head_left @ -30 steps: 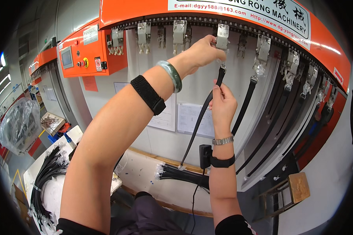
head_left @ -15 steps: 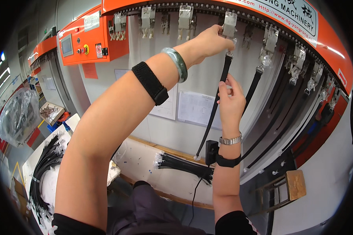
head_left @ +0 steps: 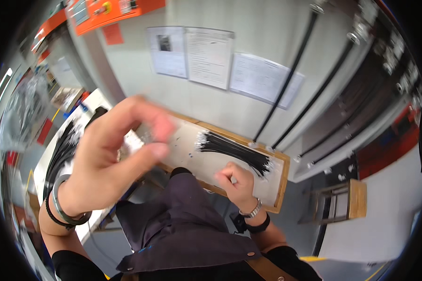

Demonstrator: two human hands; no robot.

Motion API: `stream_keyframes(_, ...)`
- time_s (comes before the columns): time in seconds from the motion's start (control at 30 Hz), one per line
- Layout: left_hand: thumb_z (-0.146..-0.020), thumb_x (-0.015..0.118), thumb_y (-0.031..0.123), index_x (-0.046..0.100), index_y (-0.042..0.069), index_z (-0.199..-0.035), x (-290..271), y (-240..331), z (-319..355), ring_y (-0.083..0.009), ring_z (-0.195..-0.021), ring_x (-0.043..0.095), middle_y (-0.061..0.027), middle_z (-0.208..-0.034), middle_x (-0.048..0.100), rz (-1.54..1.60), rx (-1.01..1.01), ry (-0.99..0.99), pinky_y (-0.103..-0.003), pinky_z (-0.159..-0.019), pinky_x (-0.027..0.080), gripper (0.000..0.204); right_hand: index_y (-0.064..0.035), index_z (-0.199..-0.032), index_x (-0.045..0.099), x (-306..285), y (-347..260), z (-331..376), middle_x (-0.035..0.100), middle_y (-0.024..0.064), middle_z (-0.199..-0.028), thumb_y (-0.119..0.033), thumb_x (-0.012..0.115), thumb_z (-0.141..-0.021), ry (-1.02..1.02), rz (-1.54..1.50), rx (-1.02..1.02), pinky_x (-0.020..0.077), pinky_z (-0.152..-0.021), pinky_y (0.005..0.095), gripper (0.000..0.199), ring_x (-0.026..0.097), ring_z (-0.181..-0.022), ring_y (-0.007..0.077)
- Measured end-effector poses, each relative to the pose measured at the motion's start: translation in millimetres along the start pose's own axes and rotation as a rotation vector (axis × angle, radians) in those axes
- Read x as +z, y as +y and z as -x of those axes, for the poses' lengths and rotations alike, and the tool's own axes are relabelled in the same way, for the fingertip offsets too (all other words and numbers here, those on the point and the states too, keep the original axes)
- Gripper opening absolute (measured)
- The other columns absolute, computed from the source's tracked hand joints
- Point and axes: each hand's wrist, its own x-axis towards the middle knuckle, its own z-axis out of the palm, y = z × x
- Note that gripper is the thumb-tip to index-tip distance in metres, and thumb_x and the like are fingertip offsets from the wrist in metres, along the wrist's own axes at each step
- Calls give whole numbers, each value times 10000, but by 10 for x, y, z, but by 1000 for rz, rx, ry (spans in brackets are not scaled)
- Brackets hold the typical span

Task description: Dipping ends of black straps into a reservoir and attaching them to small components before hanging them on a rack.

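Observation:
My left hand (head_left: 112, 154) is raised at the left, smeared by motion. Its thumb and fingers curve apart around bare air. Lower and to the right, my right hand (head_left: 237, 182) is curled into a loose fist above the front of a wood-edged tray (head_left: 279, 196). Nothing shows sticking out of that fist. Beyond it in the tray lies a bundle of black straps (head_left: 234, 150) with clear-wrapped ends. At the right, a black strap (head_left: 288, 84) hangs slantwise from a metal fitting, and another hanging strap (head_left: 321, 86) runs beside it. Neither hand touches these straps.
More black straps (head_left: 63, 150) lie on a white table (head_left: 98, 100) at the left. Paper sheets (head_left: 210, 58) are fixed to the pale wall. An orange control box (head_left: 103, 14) juts out at the upper left. A wooden stool (head_left: 356, 199) stands at the right.
My left hand has left the clip at the top and come down to the left. My right hand has moved down from the hanging strap and curled closed. The view has tilted downward.

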Motion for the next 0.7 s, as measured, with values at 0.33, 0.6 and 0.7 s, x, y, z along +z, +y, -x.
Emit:
stream_keyframes(0.33,-878,552,131,566,6,-852,-2027,-584,2457,-59,-670,501,11,-716,550,-491,-503,875,-199,-623,419,128,-6,-646,456,756,204,73,397,15,-572,-71,421,-885,-78,-342,320,306,-398,189,250,318,-417,55)
stream_keyframes(0.6,-763,564,170,626,66,-805,-2240,-1822,4319,-341,-772,582,-155,-809,622,-1089,-1139,969,-418,-703,470,128,-23,-716,455,1466,17,-367,405,-1,-590,-154,418,-929,-234,-419,387,324,-401,187,252,319,-425,26)
stream_keyframes(0.7,-746,602,164,615,75,-796,-2279,-2167,4335,-285,-922,538,-100,-832,600,-1129,-1066,971,-385,-764,460,103,-23,-728,462,1598,-50,-380,420,2,-593,-162,438,-923,-276,-391,376,331,-405,185,241,342,-430,30)
